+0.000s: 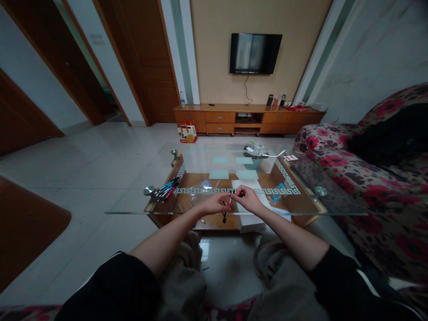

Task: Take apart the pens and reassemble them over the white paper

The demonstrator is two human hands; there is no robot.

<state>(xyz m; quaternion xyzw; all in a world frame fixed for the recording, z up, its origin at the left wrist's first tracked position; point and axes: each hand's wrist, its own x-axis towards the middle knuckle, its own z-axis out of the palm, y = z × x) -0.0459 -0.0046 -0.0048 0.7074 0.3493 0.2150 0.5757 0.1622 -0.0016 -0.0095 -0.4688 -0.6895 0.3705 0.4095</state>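
A slim pen (225, 217) with dark ends and a red part stands at a slant above the near edge of the glass coffee table (133, 213). Around its middle, the fingers of my left hand (214, 204) are closed. My right hand (248, 200) pinches at the upper end, close to the left fingertips; whether it holds a cap or the barrel is too small to tell. Off to the left on the glass lies a pile of several pens (166, 189), mostly dark and blue with a red one. A clear plastic bag (200, 189) appears just beyond my left hand.
Beneath the glass, a white box (249, 218) and a bottle with a blue cap (277, 192) show. A filled basket (256, 156) is near the table's far right. Metal knobs (149, 191) rise from the glass. A flowered sofa (364, 191) borders the right side.
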